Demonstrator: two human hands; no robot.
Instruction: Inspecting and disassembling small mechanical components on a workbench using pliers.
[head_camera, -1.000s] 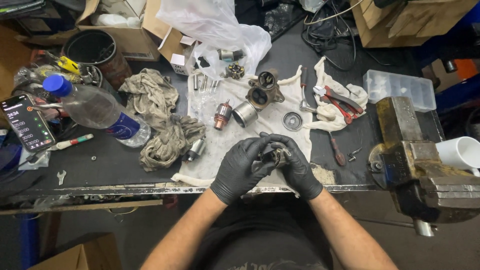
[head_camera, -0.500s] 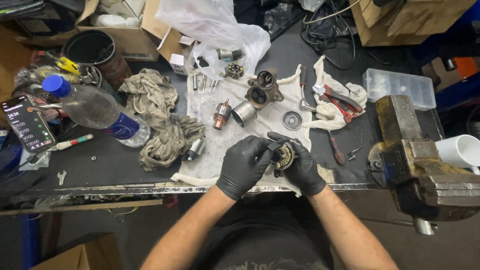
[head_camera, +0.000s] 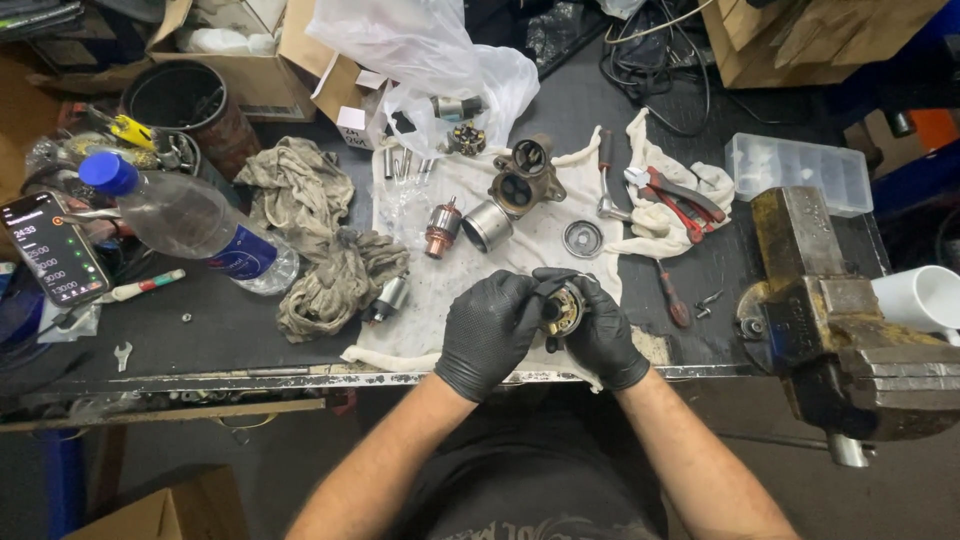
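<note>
Both my hands wear black gloves and meet over the front edge of a white cloth (head_camera: 440, 300) on the dark workbench. My right hand (head_camera: 603, 338) cups a small round metal motor part (head_camera: 563, 310) with brass-coloured insides. My left hand (head_camera: 487, 332) steadies the same part from the left, fingertips on its rim. Further back on the cloth lie a copper-wound armature (head_camera: 441, 228), a short steel cylinder (head_camera: 486, 226), a cast housing (head_camera: 524, 180) and a round cap (head_camera: 583, 238).
A heavy bench vise (head_camera: 830, 320) stands at the right edge. Pliers and a screwdriver (head_camera: 672, 290) lie right of the cloth. Dirty rags (head_camera: 310, 230), a plastic water bottle (head_camera: 190, 220), a phone (head_camera: 55, 262), a black pot (head_camera: 190, 100) and cardboard boxes crowd the left and back.
My hands have turned the round part so that its open, brass-coloured face shows between the fingers. My hands stayed at the same spot near the bench edge.
</note>
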